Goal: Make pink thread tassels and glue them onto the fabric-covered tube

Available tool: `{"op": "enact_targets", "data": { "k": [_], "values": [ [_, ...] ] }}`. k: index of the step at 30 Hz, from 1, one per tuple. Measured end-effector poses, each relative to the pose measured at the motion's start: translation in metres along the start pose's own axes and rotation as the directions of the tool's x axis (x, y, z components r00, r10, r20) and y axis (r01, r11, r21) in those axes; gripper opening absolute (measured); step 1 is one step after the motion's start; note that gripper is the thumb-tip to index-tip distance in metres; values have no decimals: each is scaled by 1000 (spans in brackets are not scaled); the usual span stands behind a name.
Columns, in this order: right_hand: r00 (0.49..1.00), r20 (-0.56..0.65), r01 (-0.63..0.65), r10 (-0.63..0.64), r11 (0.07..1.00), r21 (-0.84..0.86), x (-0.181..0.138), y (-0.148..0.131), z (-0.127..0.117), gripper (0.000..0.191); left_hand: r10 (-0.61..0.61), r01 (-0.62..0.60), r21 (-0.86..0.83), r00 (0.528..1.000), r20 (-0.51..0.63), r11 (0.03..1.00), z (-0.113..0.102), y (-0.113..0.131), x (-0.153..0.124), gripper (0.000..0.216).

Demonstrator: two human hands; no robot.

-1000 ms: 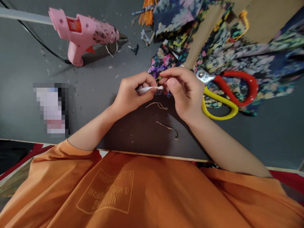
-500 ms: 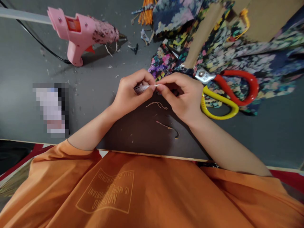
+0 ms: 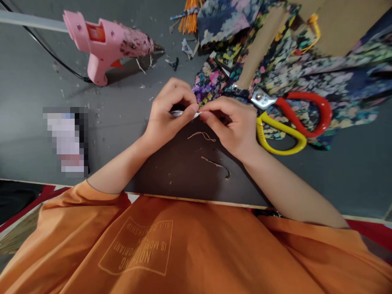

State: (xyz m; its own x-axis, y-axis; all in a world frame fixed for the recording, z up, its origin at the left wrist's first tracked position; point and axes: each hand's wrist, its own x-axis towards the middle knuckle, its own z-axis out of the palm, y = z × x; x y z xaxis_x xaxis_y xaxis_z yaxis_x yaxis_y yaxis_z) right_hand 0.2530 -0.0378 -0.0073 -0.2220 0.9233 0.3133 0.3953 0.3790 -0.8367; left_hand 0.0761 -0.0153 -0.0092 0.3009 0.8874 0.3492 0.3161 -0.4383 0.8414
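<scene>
- Your left hand (image 3: 171,108) is holding a loose curl, thumb side facing the camera; left thumb (image 3: 186,116) is lying extended, its tip pointing at your right hand (image 3: 237,124).
- Your right hand is pinching: right index finger (image 3: 219,103) is arching over, right thumb (image 3: 214,123) is pressing in from the near side.
- Your other right fingers are mostly hiding behind those two.
- Both sets of fingertips are sitting just beside each other.
- Your left forearm (image 3: 118,167) and right forearm (image 3: 294,190) are slanting inward from opposite sides, wrists roughly straight.
</scene>
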Motion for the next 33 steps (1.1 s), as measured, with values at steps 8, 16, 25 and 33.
{"op": "enact_targets", "data": {
  "k": [8,16,25,33],
  "values": [
    [999,45,15,-14,1000,-15,1,1,0,29,-33,35,-30,998,50,999,-1,2,0,22],
    [999,24,23,-22,999,-27,0,0,0,26,-39,42,-37,996,79,998,0,0,-1,22],
    [998,-6,-62,62,998,16,0,0,0,34,-20,28,-72,993,119,997,-2,3,-2,14],
    [992,-24,-118,121,990,79,-1,-1,1,27,-49,54,-44,994,101,998,0,1,-3,8]
  ]
}}
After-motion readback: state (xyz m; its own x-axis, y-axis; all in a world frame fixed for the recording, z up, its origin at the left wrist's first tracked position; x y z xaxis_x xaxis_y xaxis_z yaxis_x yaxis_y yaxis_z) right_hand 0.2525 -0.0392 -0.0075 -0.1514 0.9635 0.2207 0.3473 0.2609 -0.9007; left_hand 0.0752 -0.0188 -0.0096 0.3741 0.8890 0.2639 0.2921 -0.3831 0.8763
